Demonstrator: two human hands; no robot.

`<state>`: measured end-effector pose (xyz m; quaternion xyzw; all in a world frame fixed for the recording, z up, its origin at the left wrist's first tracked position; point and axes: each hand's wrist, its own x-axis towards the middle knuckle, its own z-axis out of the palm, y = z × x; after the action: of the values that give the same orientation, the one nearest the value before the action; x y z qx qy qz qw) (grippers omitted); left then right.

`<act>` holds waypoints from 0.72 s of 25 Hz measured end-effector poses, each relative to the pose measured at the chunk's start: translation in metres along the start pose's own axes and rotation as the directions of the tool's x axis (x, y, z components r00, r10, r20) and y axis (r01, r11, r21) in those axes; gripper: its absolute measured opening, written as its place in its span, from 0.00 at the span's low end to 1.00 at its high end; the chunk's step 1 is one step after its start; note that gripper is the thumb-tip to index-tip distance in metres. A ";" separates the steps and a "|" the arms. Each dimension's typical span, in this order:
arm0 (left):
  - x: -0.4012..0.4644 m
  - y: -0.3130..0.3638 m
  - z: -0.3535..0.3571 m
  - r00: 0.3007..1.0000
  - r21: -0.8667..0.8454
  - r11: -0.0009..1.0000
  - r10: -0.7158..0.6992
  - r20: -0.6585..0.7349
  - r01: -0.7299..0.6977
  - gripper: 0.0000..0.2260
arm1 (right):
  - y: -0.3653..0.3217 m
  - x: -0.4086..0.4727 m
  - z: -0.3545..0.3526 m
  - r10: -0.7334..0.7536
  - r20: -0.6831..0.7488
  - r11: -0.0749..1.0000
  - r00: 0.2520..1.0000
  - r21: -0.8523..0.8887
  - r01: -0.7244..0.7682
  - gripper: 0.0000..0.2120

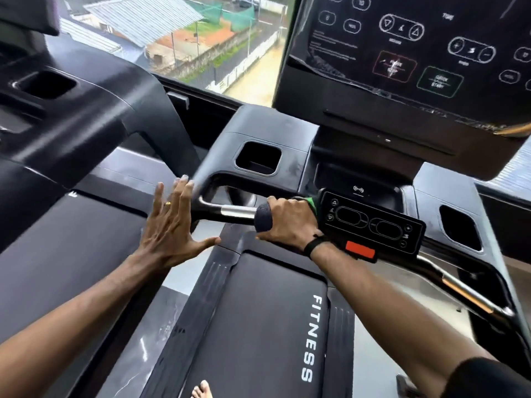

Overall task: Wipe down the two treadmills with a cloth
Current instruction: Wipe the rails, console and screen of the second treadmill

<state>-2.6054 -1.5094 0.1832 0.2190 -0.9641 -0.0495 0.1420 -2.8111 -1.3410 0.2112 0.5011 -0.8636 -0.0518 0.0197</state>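
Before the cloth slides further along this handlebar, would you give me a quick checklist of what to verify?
1. Cloth gripped in right hand: ok.
2. Cloth wrapped round the handlebar: ok.
3. Left hand off the bar's path: ok, open, holding nothing.
4. Right hand off the control pad: not ok, right beside it.
5. Red stop tab undisturbed: cannot tell.
6. Belt stopped: cannot tell.

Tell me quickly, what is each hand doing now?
Left hand: open, fingers spread, holding nothing.
Right hand: closed on the cloth, wrapped around the handlebar.
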 end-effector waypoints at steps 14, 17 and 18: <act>-0.012 -0.034 0.028 0.908 0.296 0.884 -0.405 0.102 0.361 0.65 | -0.032 0.033 0.000 -0.120 0.032 0.993 0.992 0.014 0.119 0.20; -0.011 -0.031 0.028 0.896 0.269 0.886 -0.424 0.135 0.379 0.64 | -0.044 0.041 0.005 -0.109 0.042 0.993 0.993 0.050 0.107 0.19; -0.011 -0.032 0.029 0.895 0.274 0.880 -0.431 0.117 0.388 0.64 | -0.052 0.043 0.008 -0.112 0.015 0.993 0.994 0.030 0.112 0.18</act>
<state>-2.5910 -1.5325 0.1476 0.4288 -0.9030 0.0210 0.0153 -2.7882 -1.4031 0.1968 0.5485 -0.8350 -0.0444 0.0022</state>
